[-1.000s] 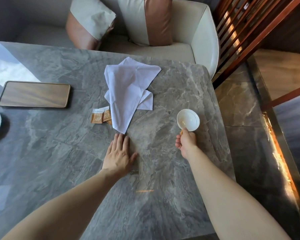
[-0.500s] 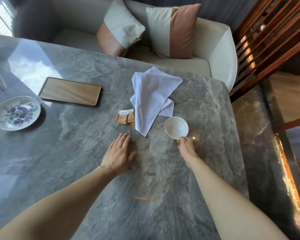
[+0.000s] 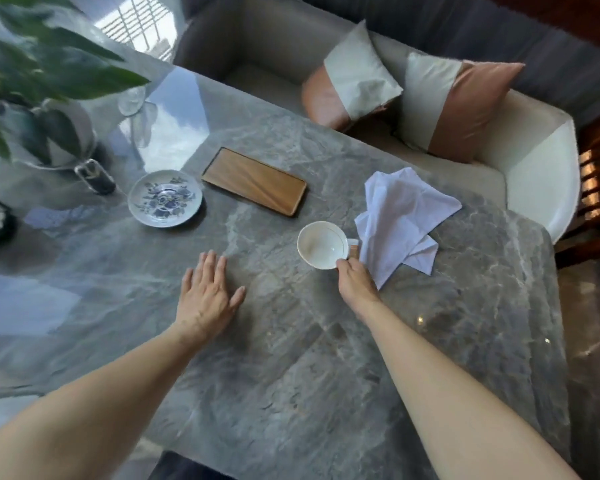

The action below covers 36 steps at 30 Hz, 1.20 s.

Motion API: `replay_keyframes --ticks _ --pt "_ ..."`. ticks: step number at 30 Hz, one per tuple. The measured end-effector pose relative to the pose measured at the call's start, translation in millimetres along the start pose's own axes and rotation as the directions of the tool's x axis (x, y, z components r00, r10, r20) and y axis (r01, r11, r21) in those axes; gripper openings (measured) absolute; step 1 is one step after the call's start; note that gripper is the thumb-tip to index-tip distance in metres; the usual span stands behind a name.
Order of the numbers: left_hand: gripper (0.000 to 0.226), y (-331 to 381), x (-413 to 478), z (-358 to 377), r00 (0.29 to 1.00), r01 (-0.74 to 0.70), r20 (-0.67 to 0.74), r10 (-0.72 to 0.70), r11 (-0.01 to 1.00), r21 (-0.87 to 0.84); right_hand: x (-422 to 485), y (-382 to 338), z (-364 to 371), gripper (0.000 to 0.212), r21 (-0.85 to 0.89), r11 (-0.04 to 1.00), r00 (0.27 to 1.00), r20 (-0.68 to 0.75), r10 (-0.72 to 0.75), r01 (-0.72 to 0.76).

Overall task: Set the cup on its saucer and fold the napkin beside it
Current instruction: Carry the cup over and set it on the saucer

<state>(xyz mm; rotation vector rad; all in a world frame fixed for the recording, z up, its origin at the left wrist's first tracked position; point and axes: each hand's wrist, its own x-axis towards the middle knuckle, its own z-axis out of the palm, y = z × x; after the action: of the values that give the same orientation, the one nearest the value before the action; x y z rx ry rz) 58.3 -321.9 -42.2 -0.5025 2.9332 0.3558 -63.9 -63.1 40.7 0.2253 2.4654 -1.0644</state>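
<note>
1. The white teacup [image 3: 323,244] is held at mid-frame by the right hand [image 3: 355,277], fingers curled against its near wall beside the handle. Whether it is lifted off the table [image 3: 291,358] cannot be told.
2. The left hand [image 3: 207,294] is laid flat on the stone at lower centre-left, fingers straight and close together, thumb splayed.
3. The saucer [image 3: 165,199] is seen well apart, up and left of the teacup, just beside the wooden tray [image 3: 255,181].
4. The teacup is best carried level and lowered straight down into the saucer's central well.
5. Glaze on glaze is likely to slip and clink, so a soft landing is advised, and the saucer could be steadied by the free hand.
6. The teacup is smooth and round with a thin line under the rim. The saucer is shallow with a blue floral pattern.
7. The napkin [image 3: 400,216] is limp white cloth, loosely rumpled, just right of the teacup.
8. The table is polished grey veined stone, glossy with reflections.
</note>
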Motion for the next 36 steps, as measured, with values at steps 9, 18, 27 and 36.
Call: replay_keyframes --ticks 9,18,27,36 --pt "0.099 -102 31 -16 0.968 0.251 -0.004 -0.251 0.968 -0.028 12 -91 82 0.029 -0.027 0.997 0.994 0.087 -0.065 0.068" --pt "0.108 -144 50 -13 0.952 0.307 0.012 -0.307 0.951 -0.031 26 -156 159 0.035 -0.072 0.993 0.984 0.162 -0.08 0.092" --pt "0.105 -144 51 -12 0.952 0.305 0.014 -0.305 0.952 0.002 47 -207 218 0.032 -0.148 0.977 0.97 0.21 -0.122 0.155" --pt "0.104 -146 53 -6 0.956 0.293 -0.011 -0.293 0.956 -0.015 65 -226 247 0.041 -0.154 0.976 0.963 0.243 -0.113 0.154"
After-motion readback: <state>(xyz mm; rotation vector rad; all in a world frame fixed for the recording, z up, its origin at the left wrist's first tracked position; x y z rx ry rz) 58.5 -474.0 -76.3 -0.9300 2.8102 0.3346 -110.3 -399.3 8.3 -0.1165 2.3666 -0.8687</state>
